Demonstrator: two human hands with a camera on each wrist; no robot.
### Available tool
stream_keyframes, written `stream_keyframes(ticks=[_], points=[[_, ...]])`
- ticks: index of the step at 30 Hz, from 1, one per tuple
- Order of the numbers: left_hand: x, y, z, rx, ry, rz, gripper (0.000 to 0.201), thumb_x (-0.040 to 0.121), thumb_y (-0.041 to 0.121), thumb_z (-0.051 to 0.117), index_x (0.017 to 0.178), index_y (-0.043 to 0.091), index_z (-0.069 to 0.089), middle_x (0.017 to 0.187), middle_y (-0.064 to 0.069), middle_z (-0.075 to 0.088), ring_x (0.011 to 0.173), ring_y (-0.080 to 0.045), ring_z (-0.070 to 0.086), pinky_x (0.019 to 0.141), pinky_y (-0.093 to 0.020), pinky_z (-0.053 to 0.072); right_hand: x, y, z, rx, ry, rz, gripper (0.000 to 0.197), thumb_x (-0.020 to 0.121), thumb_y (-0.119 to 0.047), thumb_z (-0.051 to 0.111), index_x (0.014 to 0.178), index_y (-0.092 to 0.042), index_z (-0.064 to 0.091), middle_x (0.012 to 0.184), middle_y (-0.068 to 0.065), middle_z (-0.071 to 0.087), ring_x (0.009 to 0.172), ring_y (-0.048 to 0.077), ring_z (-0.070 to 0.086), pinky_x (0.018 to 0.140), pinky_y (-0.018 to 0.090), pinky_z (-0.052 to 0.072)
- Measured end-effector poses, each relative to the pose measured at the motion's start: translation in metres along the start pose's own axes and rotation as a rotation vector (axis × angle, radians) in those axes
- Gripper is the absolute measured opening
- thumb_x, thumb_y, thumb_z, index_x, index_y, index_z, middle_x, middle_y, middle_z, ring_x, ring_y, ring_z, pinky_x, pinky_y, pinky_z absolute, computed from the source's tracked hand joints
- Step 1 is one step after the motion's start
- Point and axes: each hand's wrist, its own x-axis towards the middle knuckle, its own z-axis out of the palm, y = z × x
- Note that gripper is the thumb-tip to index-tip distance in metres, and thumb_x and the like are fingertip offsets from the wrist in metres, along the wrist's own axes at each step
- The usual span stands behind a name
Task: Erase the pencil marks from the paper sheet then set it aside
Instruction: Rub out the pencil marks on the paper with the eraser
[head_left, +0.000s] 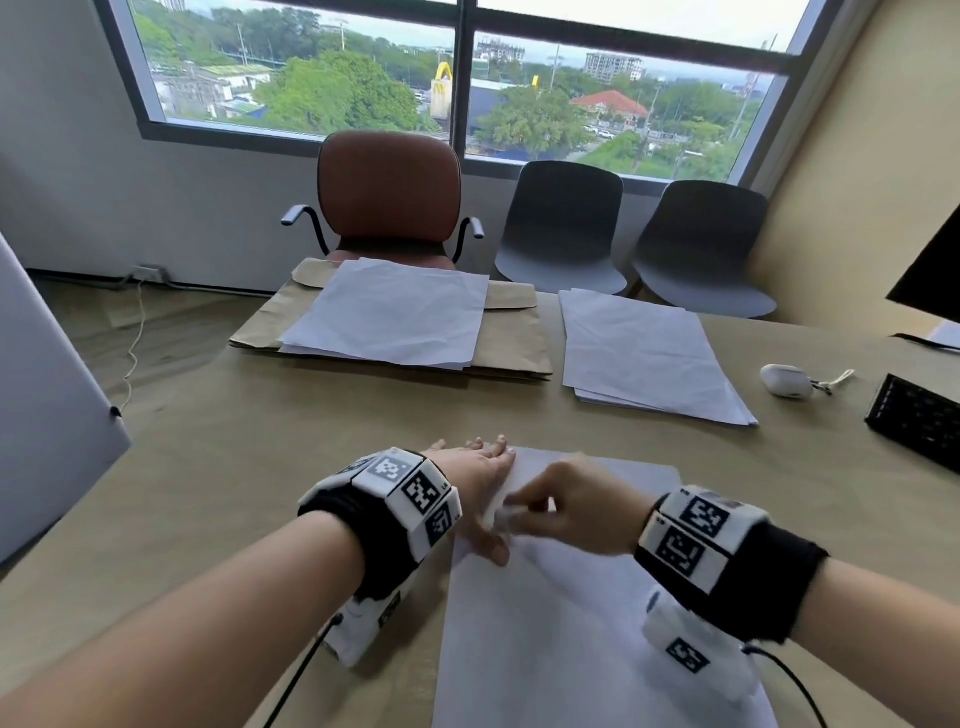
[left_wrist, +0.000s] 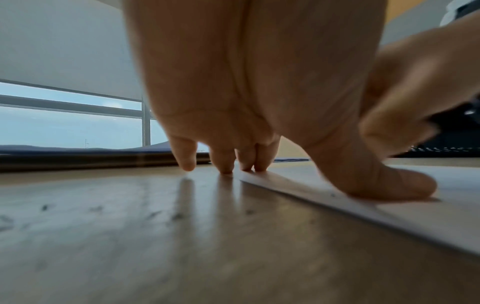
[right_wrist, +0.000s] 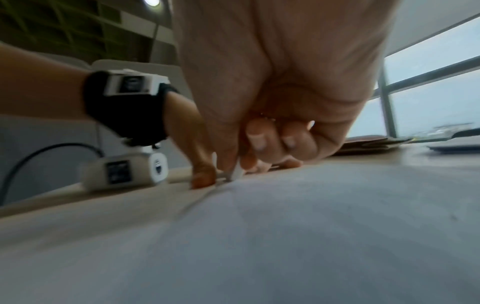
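Note:
A white paper sheet (head_left: 545, 634) lies on the tan table in front of me. My left hand (head_left: 475, 486) lies flat with straight fingers on the sheet's upper left corner; its thumb (left_wrist: 394, 185) and two fingertips press the paper's edge (left_wrist: 311, 195). My right hand (head_left: 566, 512) hovers blurred just right of it, fingers curled, pinching a small white eraser (right_wrist: 237, 171) whose tip touches the sheet (right_wrist: 311, 226) near the left edge. No pencil marks show on the paper in any view.
Further back lie a stack of white sheets on brown envelopes (head_left: 387, 317) and a second white stack (head_left: 649, 358) to the right. A white earbud case (head_left: 785, 381), a black keyboard (head_left: 917, 418) and a monitor edge (head_left: 930, 275) occupy the right side. Chairs stand behind.

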Motion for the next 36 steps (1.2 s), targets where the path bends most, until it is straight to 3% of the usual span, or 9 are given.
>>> stream_keyframes(ticks=[6,11,17,21,23,26,31,33,36], points=[[-0.001,-0.002,0.0,-0.001,-0.027,0.008,0.114,0.075,0.051,0.07,0.151,0.014,-0.007,0.159,-0.001,-0.011,0.147,-0.019,-0.005,0.117,-0.048,0.0,0.009,0.016,-0.018,0.02,0.109,0.157,0.029,0.083,-0.033,0.061,0.056,-0.036,0.068,0.044,-0.008,0.046,0.05,0.012,0.039,0.058,0.024,0.036],[0.0,-0.002,0.002,0.0,-0.019,0.007,0.115,0.074,0.05,0.071,0.15,0.014,-0.007,0.159,-0.001,-0.011,0.147,-0.019,-0.005,0.117,-0.05,0.001,-0.004,-0.011,0.006,0.028,0.047,0.026,0.022,0.085,-0.028,0.059,0.076,-0.012,0.071,0.039,-0.01,0.045,0.053,0.009,0.046,0.053,0.012,0.03],[0.0,-0.004,0.002,-0.028,-0.019,0.025,0.115,0.074,0.051,0.071,0.151,0.015,-0.007,0.16,0.0,-0.01,0.147,-0.018,-0.007,0.116,-0.048,-0.002,0.013,0.01,-0.01,-0.128,0.203,0.264,0.038,0.082,-0.027,0.051,0.048,-0.014,0.045,0.056,0.005,0.05,0.067,0.029,0.047,0.061,0.028,0.033],[0.001,-0.006,0.003,-0.038,-0.022,0.03,0.115,0.074,0.05,0.071,0.151,0.021,-0.009,0.159,0.0,-0.011,0.147,-0.018,-0.007,0.115,-0.051,-0.001,0.014,-0.015,0.004,-0.14,0.17,0.145,0.023,0.085,-0.022,0.052,0.077,-0.006,0.066,0.08,0.017,0.065,0.077,0.033,0.051,0.065,0.025,0.028],[0.001,-0.007,0.003,-0.034,-0.032,0.028,0.115,0.074,0.051,0.07,0.151,0.02,-0.01,0.159,0.001,-0.012,0.147,-0.018,-0.008,0.115,-0.051,-0.001,0.009,-0.013,0.001,-0.149,0.151,0.186,0.03,0.086,-0.024,0.051,0.061,-0.009,0.057,0.061,0.009,0.051,0.07,0.028,0.042,0.064,0.025,0.028],[0.001,-0.006,0.001,-0.017,-0.043,0.022,0.114,0.076,0.052,0.068,0.15,0.016,-0.011,0.159,0.002,-0.013,0.147,-0.017,-0.009,0.116,-0.048,-0.004,0.003,-0.006,-0.008,-0.237,0.151,0.297,0.034,0.086,-0.025,0.048,0.055,-0.012,0.039,0.075,0.015,0.051,0.076,0.033,0.049,0.066,0.027,0.032],[0.0,-0.006,0.003,-0.051,-0.019,0.029,0.113,0.075,0.049,0.071,0.151,0.021,-0.009,0.159,0.001,-0.011,0.147,-0.019,-0.007,0.115,-0.052,-0.003,0.01,-0.026,0.0,-0.253,0.14,0.114,0.022,0.088,-0.02,0.048,0.089,-0.006,0.066,0.1,0.018,0.067,0.095,0.034,0.057,0.069,0.027,0.032],[-0.001,-0.006,0.002,-0.048,-0.015,0.031,0.113,0.075,0.049,0.071,0.151,0.021,-0.008,0.159,0.0,-0.01,0.147,-0.019,-0.007,0.115,-0.052,-0.003,0.009,-0.024,0.001,-0.231,0.125,0.09,0.026,0.089,-0.022,0.048,0.068,-0.015,0.062,0.093,0.019,0.066,0.083,0.035,0.053,0.067,0.027,0.031],[-0.002,-0.005,0.001,-0.024,-0.032,0.025,0.112,0.077,0.051,0.068,0.15,0.016,-0.01,0.159,0.001,-0.012,0.147,-0.017,-0.008,0.116,-0.049,-0.003,0.0,-0.009,-0.006,-0.274,0.099,0.257,0.041,0.087,-0.025,0.047,0.05,-0.018,0.031,0.086,0.02,0.06,0.073,0.027,0.042,0.066,0.027,0.03]])
